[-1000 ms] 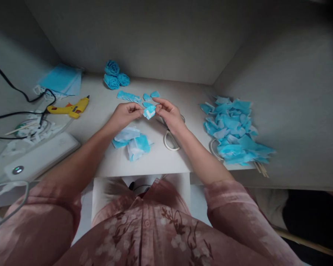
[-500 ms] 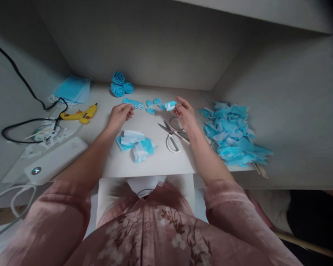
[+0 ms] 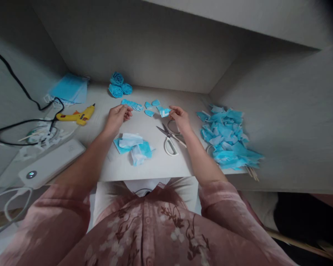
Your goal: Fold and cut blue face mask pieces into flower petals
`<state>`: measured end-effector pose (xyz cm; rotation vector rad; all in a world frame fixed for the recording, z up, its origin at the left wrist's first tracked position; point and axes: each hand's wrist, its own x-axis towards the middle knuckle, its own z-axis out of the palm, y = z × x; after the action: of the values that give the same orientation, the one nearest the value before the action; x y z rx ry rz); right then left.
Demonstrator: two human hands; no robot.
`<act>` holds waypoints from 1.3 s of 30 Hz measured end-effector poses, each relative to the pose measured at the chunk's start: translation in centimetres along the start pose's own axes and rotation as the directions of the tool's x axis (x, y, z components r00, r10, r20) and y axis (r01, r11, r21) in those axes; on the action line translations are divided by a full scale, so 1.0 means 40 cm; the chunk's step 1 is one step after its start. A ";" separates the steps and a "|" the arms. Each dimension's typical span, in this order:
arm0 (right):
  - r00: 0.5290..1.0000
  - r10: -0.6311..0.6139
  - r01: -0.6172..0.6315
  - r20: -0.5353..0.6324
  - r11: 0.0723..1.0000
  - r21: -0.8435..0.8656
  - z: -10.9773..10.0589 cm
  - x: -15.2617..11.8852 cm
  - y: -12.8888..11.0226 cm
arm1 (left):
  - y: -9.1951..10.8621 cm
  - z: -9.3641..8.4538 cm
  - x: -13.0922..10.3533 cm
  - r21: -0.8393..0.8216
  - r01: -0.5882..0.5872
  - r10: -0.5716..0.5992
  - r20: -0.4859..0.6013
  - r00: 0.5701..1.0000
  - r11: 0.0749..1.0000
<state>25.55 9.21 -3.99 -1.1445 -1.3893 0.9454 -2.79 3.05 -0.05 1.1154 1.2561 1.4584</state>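
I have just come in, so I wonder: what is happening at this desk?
A person is at the desk, the right hand holding a small blue piece beside other cut pieces. The left hand is near a blue strip; whether it grips anything is unclear. Open scissors lie nearer the person, three blue rosettes sit at the back, and blue-and-white scraps are heaped on the right.
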 end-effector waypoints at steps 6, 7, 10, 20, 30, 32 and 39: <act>0.972 -0.220 0.232 0.081 0.853 -0.468 0.008 -0.015 -0.012 | 0.005 0.003 -0.007 0.000 -0.009 0.009 0.015 1.000 1.000; 0.966 -0.212 0.258 0.148 0.831 -0.493 0.012 -0.022 -0.015 | 0.003 0.002 -0.006 0.002 -0.008 0.008 0.016 1.000 1.000; 0.953 -0.206 0.292 0.223 0.828 -0.479 0.017 -0.038 -0.021 | -0.004 0.000 -0.002 0.003 -0.007 0.007 0.015 1.000 1.000; 0.955 -0.294 0.289 0.035 0.900 -0.326 -0.059 -0.055 -0.128 | -0.008 -0.006 0.006 0.002 0.003 -0.003 0.002 1.000 1.000; 0.940 -0.251 0.342 0.232 0.708 -0.618 -0.148 -0.277 -0.105 | -0.009 -0.011 0.010 -0.011 -0.009 0.009 0.009 1.000 1.000; 0.943 -0.249 0.333 0.222 0.677 -0.656 -0.162 -0.267 -0.086 | -0.013 -0.009 0.009 -0.008 0.000 0.000 0.005 1.000 1.000; 0.865 -0.074 0.457 0.496 0.522 -0.720 -0.175 -0.185 -0.078 | -0.020 0.000 0.004 -0.013 -0.008 0.008 0.023 1.000 1.000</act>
<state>31.93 0.99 -1.78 -1.3568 -2.4469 0.2349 -2.78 3.28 -0.82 1.1268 1.2264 1.4533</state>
